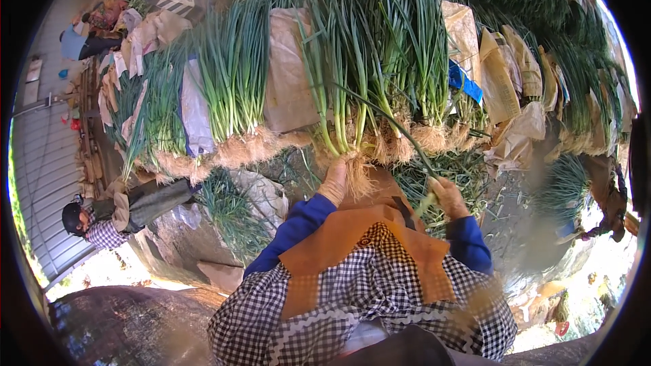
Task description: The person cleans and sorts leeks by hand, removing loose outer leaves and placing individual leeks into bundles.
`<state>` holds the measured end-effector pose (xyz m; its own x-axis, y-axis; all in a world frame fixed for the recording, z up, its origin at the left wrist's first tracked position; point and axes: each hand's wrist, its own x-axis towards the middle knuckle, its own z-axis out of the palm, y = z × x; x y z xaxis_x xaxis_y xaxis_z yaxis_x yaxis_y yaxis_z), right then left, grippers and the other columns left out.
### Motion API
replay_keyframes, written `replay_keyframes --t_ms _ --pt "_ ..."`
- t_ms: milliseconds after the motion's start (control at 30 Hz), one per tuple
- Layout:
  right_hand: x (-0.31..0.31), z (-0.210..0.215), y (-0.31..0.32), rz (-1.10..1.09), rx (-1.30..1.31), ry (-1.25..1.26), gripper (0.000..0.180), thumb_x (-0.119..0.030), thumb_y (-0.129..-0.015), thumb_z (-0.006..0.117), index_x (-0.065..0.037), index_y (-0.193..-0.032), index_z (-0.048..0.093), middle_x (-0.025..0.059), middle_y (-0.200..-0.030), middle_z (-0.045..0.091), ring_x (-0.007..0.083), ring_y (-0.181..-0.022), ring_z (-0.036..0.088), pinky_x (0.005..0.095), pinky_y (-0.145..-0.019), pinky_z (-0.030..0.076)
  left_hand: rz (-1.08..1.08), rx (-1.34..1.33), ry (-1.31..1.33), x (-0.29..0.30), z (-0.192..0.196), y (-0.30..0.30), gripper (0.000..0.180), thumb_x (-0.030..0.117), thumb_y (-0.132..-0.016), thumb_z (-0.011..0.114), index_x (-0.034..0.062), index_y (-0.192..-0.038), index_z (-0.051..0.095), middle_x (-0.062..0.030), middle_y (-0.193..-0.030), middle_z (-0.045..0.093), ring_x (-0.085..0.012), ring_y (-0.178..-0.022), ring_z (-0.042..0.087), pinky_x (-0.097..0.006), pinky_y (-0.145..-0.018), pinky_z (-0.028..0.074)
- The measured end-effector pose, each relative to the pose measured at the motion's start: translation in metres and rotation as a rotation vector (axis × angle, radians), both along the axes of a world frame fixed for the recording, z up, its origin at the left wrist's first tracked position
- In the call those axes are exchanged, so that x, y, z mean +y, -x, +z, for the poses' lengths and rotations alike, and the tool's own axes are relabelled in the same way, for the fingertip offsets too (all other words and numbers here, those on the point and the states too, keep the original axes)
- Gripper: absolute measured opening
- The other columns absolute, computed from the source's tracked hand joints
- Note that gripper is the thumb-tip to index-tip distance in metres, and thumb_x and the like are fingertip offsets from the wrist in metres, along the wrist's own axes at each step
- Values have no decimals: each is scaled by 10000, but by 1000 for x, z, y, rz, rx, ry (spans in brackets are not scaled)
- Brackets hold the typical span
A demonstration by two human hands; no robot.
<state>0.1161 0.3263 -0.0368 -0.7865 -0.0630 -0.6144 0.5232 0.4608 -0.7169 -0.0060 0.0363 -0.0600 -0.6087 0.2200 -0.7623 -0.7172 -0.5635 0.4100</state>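
My left hand [333, 183] is closed around the root end of a bunch of green onions [344, 112], just above its pale, shaggy roots. The bunch's long green leaves point away from me, against more of the same. To the right, my right hand [447, 198] grips a single long green onion leaf [397, 124]. This leaf slants up and left across the bunches, and a pale end hangs below the fingers. Directly beyond my hands, other green onion bunches [234, 88] lean in a row with their roots toward me.
Sheets of pale sacking [288, 71] and brown paper [498, 81] separate the bunches. Loose green trimmings [441, 179] litter the ground beside my hands. A brown apron [366, 230] covers my front. At left, a person in a dark cap [73, 219] works; another person in blue [78, 42] is farther off.
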Motion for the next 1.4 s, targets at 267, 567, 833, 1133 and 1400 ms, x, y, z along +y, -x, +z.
replay_keyframes --t_ms 267,567,833,1133,1400 --pt "-101 -35 121 -47 80 -97 520 -511 -808 495 -62 -1059 572 167 -937 613 282 -858 591 352 -769 445 -234 71 89 12 -3 -23 157 35 -787 561 14 -942 575 -45 -869 597 -161 -803 578 -265 -741 488" --pt "-135 -38 127 -178 207 -127 218 -248 -882 490 -87 -791 608 67 -697 614 243 -670 577 333 -614 444 -132 -173 -42 -11 -29 -38 134 66 -813 521 -14 -909 570 -107 -814 624 -215 -711 613 -330 -682 528" --pt "-145 -39 109 -710 410 408 284 -321 -883 505 -59 -788 564 -4 -552 499 91 -423 436 223 -408 371 -107 -238 -184 14 6 -24 206 134 -847 475 -39 -915 565 -142 -799 623 -212 -587 594 -291 -556 520" --pt "-38 66 31 -129 -266 664 362 -369 -877 483 -67 -680 518 24 -581 507 113 -509 489 259 -433 344 136 -144 -485 -26 -18 -13 214 122 -855 472 -51 -957 545 -158 -858 609 -218 -710 607 -305 -593 536" --pt "-87 8 92 -55 88 28 454 -441 -835 511 -60 -1079 557 149 -920 616 271 -867 592 364 -755 456 -91 -192 -146 4 -3 -19 258 169 -841 489 -22 -1001 557 -138 -895 621 -222 -752 602 -318 -672 518"
